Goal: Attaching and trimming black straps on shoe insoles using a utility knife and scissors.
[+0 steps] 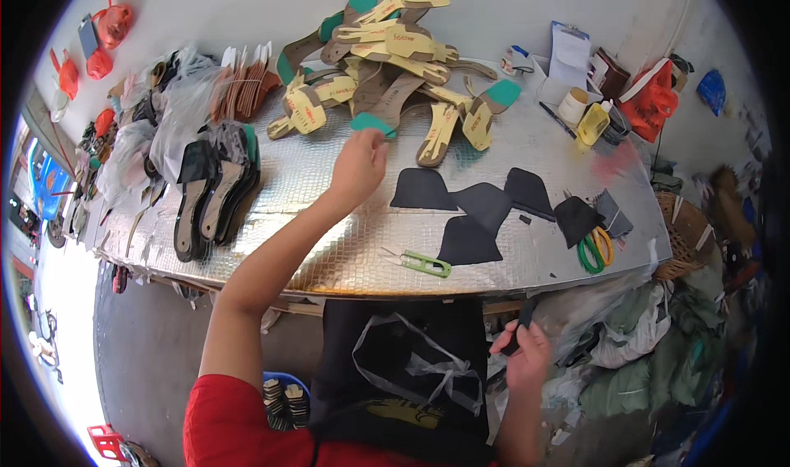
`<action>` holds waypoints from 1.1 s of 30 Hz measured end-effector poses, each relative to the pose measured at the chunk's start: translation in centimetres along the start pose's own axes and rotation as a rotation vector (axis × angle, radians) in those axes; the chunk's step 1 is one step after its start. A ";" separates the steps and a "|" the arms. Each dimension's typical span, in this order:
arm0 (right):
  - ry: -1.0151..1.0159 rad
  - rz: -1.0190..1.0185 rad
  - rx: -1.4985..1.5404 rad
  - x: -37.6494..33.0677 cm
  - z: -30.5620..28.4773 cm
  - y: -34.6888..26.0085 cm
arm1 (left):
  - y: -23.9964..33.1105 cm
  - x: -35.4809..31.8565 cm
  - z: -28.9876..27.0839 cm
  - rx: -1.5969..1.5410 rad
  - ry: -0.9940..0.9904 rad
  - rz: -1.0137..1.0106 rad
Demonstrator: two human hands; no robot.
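Basically, desk carries a loose insole pile at 12 o'clock that could slide if tugged low, teal-toed insole at its 6, left hand half-curled there, grip unclear, right hand at desk's 5 pinching a small dark piece.
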State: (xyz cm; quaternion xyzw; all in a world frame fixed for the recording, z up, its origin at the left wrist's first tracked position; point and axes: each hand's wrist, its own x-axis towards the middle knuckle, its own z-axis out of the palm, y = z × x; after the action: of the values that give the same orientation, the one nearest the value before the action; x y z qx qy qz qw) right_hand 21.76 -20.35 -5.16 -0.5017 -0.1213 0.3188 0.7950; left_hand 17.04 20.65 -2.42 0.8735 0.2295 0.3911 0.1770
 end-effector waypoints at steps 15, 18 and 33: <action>-0.178 0.292 0.013 1.0 0.3 4.3 | 1.4 12.8 14.1 0.138 -0.256 0.394; -0.244 0.269 -0.025 0.4 0.5 6.2 | 0.6 14.1 15.2 0.245 -0.356 0.455; -0.182 0.258 -0.285 -1.5 -0.1 7.9 | -4.3 23.5 11.0 -0.060 0.017 0.241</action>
State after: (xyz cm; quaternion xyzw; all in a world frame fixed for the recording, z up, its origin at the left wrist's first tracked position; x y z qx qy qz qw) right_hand 17.59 -19.09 -11.94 -0.5896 -0.1713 0.4416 0.6542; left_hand 38.14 35.44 2.66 0.8858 0.1123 0.4235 0.1530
